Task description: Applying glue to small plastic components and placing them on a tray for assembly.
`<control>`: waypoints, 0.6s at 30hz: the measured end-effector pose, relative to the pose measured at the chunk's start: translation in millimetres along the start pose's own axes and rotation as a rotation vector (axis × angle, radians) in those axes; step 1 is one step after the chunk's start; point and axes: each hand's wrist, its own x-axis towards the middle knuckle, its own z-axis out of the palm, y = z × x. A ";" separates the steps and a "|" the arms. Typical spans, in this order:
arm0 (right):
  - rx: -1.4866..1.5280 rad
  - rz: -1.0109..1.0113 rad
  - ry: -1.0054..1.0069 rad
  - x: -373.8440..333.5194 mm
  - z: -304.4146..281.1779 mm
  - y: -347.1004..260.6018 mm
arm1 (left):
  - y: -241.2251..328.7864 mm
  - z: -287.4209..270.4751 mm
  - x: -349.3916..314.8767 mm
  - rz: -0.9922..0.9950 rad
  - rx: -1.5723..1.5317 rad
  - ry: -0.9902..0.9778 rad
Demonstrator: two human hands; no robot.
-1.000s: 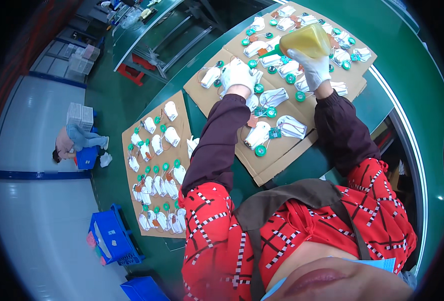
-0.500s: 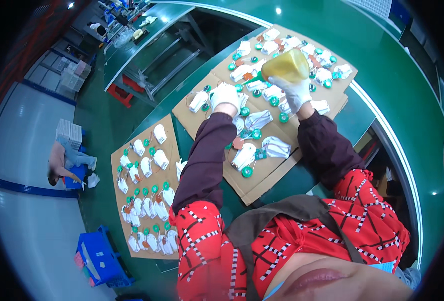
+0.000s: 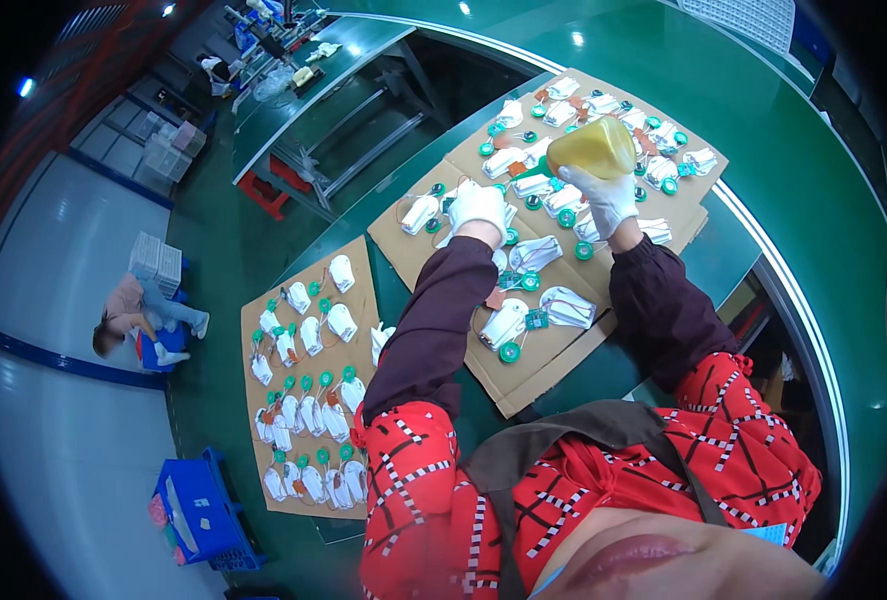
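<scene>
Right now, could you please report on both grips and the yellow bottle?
Right grip around yellow bottle, tilted. Left grip at white pieces on cardboard, hold unclear. Bottle hides part of cardboard from view.

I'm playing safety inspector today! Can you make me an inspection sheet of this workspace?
Surface: green table bearing a larger cardboard sheet and a smaller cardboard sheet.
Job's things: white plastic shells with green round parts; a tilted yellow bottle.
Clutter: one white piece juts past the smaller sheet's right edge.
Hands: both gloved; right hand holds the bottle, left hand is among the shells, its fingers' grip unclear.
Cables: thin brownish wires by the shells; power cords, nothing seen.
Surroundings: blue crate on the floor, a bending person at left.
</scene>
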 end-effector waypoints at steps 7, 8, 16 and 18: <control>-0.067 0.053 0.005 -2.0 2.5 1.7 | 7.6 -28.2 6.7 -0.059 0.001 -0.246; -0.074 0.020 0.011 -1.9 3.0 1.7 | 7.3 -27.2 6.6 -0.060 0.010 -0.247; -0.015 -0.074 0.008 7.3 -5.4 10.1 | -1.4 9.5 5.1 -0.035 -0.060 -0.020; -0.004 -0.070 0.002 6.1 -3.6 6.5 | -6.5 19.0 6.9 -0.086 -0.124 0.086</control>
